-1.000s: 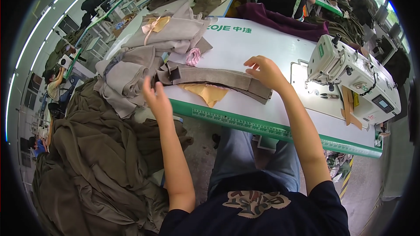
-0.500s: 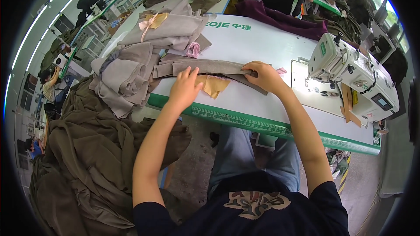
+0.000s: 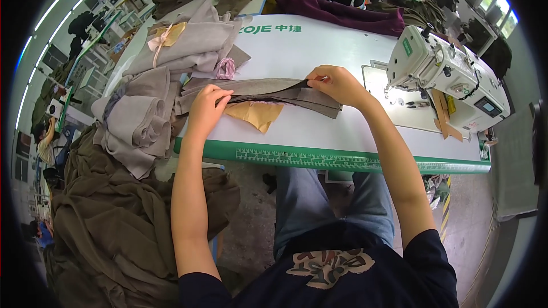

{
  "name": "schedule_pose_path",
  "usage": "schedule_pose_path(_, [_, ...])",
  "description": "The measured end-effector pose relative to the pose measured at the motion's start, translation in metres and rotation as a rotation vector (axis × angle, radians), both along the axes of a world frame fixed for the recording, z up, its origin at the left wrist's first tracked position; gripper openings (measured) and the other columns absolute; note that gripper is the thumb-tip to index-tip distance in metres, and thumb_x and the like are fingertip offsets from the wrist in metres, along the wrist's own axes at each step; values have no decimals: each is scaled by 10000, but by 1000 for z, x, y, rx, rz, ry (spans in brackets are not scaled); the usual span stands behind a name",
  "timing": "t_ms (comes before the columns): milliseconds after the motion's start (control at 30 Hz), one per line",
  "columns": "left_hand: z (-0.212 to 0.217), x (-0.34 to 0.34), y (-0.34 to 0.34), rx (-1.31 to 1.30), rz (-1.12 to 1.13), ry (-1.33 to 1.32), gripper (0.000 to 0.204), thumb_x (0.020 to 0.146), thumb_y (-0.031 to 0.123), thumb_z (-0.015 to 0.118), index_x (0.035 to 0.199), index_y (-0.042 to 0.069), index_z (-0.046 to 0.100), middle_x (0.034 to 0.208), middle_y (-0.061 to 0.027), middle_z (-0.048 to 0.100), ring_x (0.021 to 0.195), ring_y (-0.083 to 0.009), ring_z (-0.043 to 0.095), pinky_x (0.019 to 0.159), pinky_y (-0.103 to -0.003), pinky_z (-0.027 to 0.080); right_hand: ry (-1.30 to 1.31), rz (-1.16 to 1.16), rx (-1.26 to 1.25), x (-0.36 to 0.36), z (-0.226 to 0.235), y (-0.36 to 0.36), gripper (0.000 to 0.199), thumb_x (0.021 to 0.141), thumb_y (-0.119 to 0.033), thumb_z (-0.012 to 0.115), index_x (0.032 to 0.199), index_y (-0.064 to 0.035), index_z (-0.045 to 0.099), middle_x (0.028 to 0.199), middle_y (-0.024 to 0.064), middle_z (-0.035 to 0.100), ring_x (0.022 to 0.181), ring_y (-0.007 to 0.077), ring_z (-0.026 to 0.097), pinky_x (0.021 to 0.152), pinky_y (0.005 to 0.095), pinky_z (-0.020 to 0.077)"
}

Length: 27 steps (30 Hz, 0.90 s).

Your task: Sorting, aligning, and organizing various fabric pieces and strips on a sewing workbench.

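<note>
Left hand (image 3: 206, 109) and right hand (image 3: 338, 86) apart near frame centre, each pinching an edge of the grey-brown fabric strip (image 3: 258, 87), strip spanning between them, yellow piece (image 3: 257, 116) just below, white sewing machine (image 3: 459, 80) at right of frame.

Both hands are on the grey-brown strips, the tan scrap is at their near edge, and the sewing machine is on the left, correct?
Not quite: the sewing machine is on the right, as the head view shows. Both the left hand and right hand are on the grey-brown strips, with the tan scrap at their near edge.
</note>
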State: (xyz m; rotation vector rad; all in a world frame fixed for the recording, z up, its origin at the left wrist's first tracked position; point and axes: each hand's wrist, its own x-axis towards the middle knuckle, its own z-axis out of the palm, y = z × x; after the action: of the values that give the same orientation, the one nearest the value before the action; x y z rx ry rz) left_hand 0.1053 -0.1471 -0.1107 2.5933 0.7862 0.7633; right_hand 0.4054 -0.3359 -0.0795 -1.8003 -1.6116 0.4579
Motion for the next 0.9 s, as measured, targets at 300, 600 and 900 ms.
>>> schedule_pose_path(300, [-4, -2, 10, -144, 65, -34, 230, 860, 128, 697, 1071, 39, 675, 1051, -111, 620, 961, -292, 609, 855, -363, 479, -163, -220, 69, -21, -15, -11, 229, 885, -243, 670, 959, -28, 704, 932, 127, 687, 833, 289, 655, 784, 361, 525])
schedule_pose_path(600, [-18, -26, 35, 69, 99, -50, 390, 847, 102, 698, 1221, 53, 601, 1143, -143, 601, 1126, -329, 551, 981, -386, 431, -311, -348, -134, -55, -22, 27, 449, 781, -411, 763, 1022, -40, 681, 1023, 115, 666, 953, 270, 637, 840, 375, 508])
schedule_pose_path(900, [-9, -22, 24, -51, 127, 11, 391, 870, 76, 664, 1246, 37, 564, 1235, -154, 566, 1173, -334, 529, 1013, -390, 413, -99, -385, 112, -58, -49, 29, 386, 752, -318, 784, 1000, -55, 647, 990, 95, 630, 955, 268, 613, 829, 374, 498])
